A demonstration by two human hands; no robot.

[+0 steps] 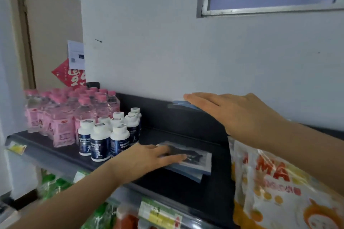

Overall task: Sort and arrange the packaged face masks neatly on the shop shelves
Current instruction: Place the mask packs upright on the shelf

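Note:
A flat stack of packaged face masks (195, 161), clear wrappers over dark and blue masks, lies on the dark top shelf (167, 182) near its front. My left hand (149, 158) rests on the stack's left part with straight fingers. Further back, another blue mask pack (183, 105) lies on the shelf's raised rear ledge against the wall. My right hand (229, 111) lies flat on top of it, fingers stretched out, covering most of the pack.
Left on the shelf stand shrink-wrapped pink-capped bottles (61, 117) and several white-capped supplement bottles (111, 134). Orange and white snack bags (279, 188) stand at the right. A lower shelf holds green and red packages (104, 215). A white wall is behind.

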